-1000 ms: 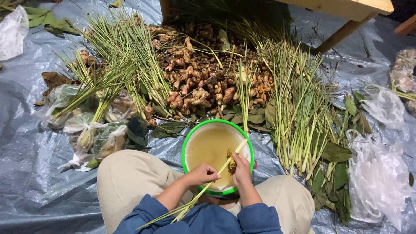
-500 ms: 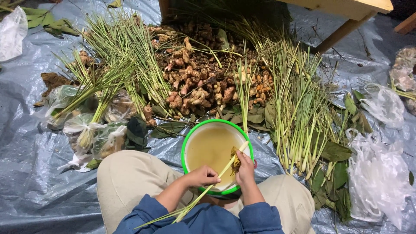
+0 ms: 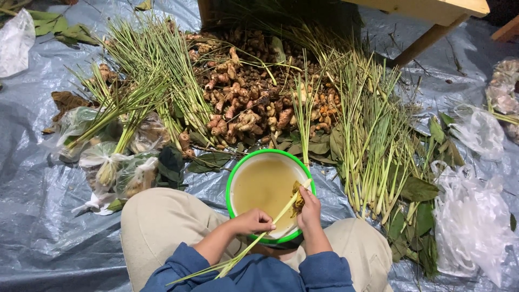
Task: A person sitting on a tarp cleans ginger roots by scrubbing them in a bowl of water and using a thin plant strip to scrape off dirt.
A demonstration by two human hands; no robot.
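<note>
I sit on a grey tarp with a green-rimmed white basin of cloudy yellowish water between my knees. My left hand grips a lemongrass stalk at its middle; its leafy end runs down across my blue sleeve. My right hand is closed around the stalk's thick pale end at the basin's right rim, with a brownish scrap of husk under the fingers.
A heap of brown ginger-like roots lies beyond the basin. Lemongrass bundles spread to the left and right of it. Plastic bags and green leaves lie at the right, bagged bundles at the left. A wooden table leg stands behind.
My right hand has shifted slightly along the stalk's thick end at the basin rim. The left hand keeps its hold; nothing else moved.
</note>
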